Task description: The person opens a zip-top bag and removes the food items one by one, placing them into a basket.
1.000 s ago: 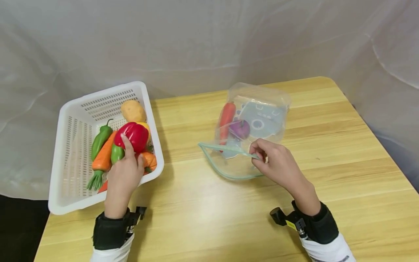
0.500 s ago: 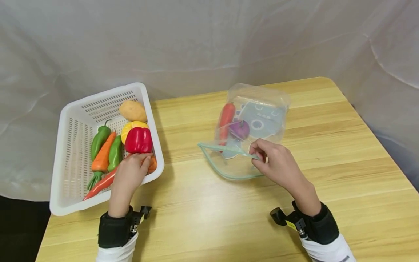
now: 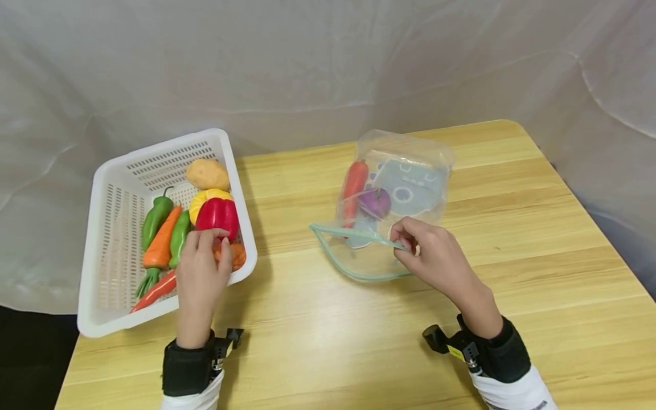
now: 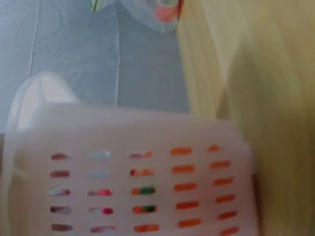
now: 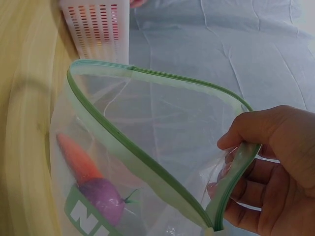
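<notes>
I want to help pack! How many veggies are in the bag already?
Two are in the bag: an orange carrot and a purple veggie. The right hand holds its rim open; the left hand reaches into the basket, touching the red pepper. Several veggies remain there.

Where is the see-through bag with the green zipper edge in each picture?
Head view: the clear zip bag lies right of centre on the table, its mouth pinched open by the right hand.
Left wrist view: only a blurred bit of the bag at the top edge.
Right wrist view: the bag fills the frame, open mouth toward the camera.
Shared landmark: the white basket, also at and.
</notes>
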Demonstrator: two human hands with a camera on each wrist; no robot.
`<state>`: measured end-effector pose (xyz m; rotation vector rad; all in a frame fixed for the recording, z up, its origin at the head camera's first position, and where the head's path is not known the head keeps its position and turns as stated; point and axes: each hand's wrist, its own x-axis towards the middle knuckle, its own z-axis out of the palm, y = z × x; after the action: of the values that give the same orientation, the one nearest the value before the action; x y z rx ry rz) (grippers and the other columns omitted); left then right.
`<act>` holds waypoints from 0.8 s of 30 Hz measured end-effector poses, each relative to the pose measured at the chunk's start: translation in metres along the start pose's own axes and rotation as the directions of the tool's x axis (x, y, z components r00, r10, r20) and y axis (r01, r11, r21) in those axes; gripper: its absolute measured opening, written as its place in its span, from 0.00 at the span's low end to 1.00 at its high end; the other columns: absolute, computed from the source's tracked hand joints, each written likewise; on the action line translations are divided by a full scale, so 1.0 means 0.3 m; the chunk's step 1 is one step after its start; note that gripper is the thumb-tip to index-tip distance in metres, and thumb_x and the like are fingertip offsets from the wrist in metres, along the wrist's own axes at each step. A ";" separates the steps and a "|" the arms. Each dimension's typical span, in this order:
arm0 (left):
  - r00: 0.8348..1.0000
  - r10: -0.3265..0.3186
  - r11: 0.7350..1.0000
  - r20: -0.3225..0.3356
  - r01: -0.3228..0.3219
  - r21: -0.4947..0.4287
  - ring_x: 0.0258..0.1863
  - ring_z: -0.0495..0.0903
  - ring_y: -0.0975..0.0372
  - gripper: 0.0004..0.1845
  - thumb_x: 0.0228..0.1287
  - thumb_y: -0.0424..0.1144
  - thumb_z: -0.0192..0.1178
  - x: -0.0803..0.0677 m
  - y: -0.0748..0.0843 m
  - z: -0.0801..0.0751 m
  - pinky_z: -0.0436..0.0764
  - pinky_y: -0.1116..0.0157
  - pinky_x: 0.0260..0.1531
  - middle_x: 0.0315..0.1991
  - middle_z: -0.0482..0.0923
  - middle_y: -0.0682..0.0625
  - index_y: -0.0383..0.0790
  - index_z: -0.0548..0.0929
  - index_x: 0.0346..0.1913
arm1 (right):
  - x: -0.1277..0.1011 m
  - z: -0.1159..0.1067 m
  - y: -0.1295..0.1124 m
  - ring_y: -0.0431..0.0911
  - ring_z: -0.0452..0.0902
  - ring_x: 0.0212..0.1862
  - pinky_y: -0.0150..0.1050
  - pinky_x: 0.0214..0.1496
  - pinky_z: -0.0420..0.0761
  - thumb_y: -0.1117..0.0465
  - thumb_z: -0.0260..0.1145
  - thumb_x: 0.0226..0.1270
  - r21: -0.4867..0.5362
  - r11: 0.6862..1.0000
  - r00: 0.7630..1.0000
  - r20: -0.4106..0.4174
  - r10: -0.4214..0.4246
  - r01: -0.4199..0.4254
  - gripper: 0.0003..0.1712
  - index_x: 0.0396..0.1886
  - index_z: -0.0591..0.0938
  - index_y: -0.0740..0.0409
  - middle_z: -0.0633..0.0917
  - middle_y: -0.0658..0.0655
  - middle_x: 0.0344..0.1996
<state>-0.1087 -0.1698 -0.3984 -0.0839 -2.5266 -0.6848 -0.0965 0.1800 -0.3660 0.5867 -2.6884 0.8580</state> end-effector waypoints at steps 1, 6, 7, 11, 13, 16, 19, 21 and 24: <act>0.997 0.070 0.996 -0.045 -0.073 -0.052 0.30 0.74 0.49 0.07 0.58 0.29 0.55 -0.003 0.014 0.009 0.70 0.58 0.26 0.33 0.75 0.38 0.30 0.80 0.37 | 0.001 -0.001 -0.002 0.36 0.64 0.23 0.28 0.24 0.65 0.72 0.63 0.49 0.001 1.000 1.000 0.001 0.001 -0.001 0.09 0.27 0.75 0.55 0.71 0.46 0.18; 0.870 0.489 0.842 -0.069 -0.491 -0.222 0.32 0.78 0.55 0.06 0.52 0.29 0.55 -0.034 0.167 0.070 0.76 0.63 0.32 0.31 0.78 0.43 0.34 0.82 0.32 | 0.003 -0.004 -0.008 0.37 0.64 0.23 0.28 0.24 0.65 0.72 0.64 0.49 0.004 1.000 1.000 0.001 -0.010 0.010 0.09 0.27 0.75 0.55 0.71 0.46 0.18; 0.831 0.556 0.805 -0.019 -0.544 -0.237 0.34 0.78 0.56 0.07 0.54 0.30 0.55 -0.040 0.211 0.082 0.78 0.64 0.34 0.33 0.79 0.45 0.36 0.82 0.34 | 0.003 -0.004 -0.009 0.36 0.64 0.23 0.28 0.24 0.65 0.72 0.64 0.48 0.005 1.000 1.000 0.000 -0.013 0.013 0.09 0.27 0.75 0.55 0.71 0.46 0.18; 0.714 0.666 0.745 0.216 -0.622 -0.239 0.43 0.78 0.60 0.09 0.59 0.35 0.56 -0.039 0.379 0.145 0.78 0.66 0.46 0.40 0.80 0.50 0.40 0.83 0.41 | 0.003 -0.003 -0.009 0.35 0.63 0.23 0.27 0.24 0.64 0.72 0.64 0.48 0.011 0.999 0.999 -0.016 -0.030 0.030 0.10 0.27 0.75 0.55 0.71 0.46 0.18; 0.695 0.648 0.761 0.311 -0.615 -0.208 0.45 0.77 0.60 0.10 0.61 0.36 0.55 -0.024 0.441 0.183 0.76 0.66 0.49 0.42 0.79 0.50 0.41 0.83 0.44 | 0.003 -0.003 -0.008 0.35 0.63 0.22 0.27 0.24 0.64 0.73 0.64 0.47 0.018 0.999 0.999 -0.025 -0.040 0.041 0.10 0.27 0.76 0.55 0.71 0.46 0.18; 0.686 0.603 0.786 0.406 -0.599 -0.154 0.43 0.76 0.59 0.09 0.62 0.35 0.54 0.009 0.499 0.236 0.75 0.64 0.48 0.39 0.78 0.49 0.39 0.82 0.41 | 0.003 -0.002 -0.008 0.36 0.64 0.22 0.26 0.23 0.63 0.74 0.64 0.47 0.021 0.999 0.998 -0.035 -0.047 0.048 0.11 0.26 0.76 0.55 0.71 0.46 0.17; 0.669 0.564 0.812 0.484 -0.556 -0.178 0.37 0.76 0.57 0.06 0.62 0.34 0.53 0.046 0.526 0.277 0.75 0.64 0.40 0.36 0.78 0.47 0.37 0.81 0.37 | 0.003 -0.001 -0.009 0.36 0.64 0.21 0.27 0.23 0.63 0.74 0.64 0.47 0.020 0.999 0.998 -0.039 -0.048 0.049 0.11 0.26 0.76 0.56 0.72 0.46 0.17; 0.651 0.542 0.834 0.532 -0.494 -0.246 0.46 0.77 0.54 0.11 0.62 0.32 0.53 0.074 0.532 0.300 0.76 0.64 0.47 0.47 0.79 0.41 0.33 0.79 0.46 | 0.002 0.000 -0.010 0.37 0.64 0.21 0.27 0.23 0.63 0.73 0.64 0.47 0.021 0.999 0.998 -0.033 -0.048 0.048 0.10 0.26 0.76 0.55 0.71 0.46 0.17; 0.630 0.508 0.861 0.588 -0.398 -0.317 0.63 0.69 0.51 0.23 0.62 0.30 0.52 0.118 0.532 0.328 0.69 0.60 0.62 0.63 0.68 0.37 0.31 0.70 0.61 | 0.002 0.005 -0.011 0.37 0.64 0.21 0.27 0.23 0.63 0.72 0.64 0.48 0.026 0.998 0.998 -0.015 -0.056 0.057 0.10 0.27 0.76 0.55 0.72 0.46 0.18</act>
<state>-0.1552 0.0145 -0.3810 -1.1891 -2.8876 -0.7193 -0.0957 0.1765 -0.3652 0.6565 -2.6377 0.8810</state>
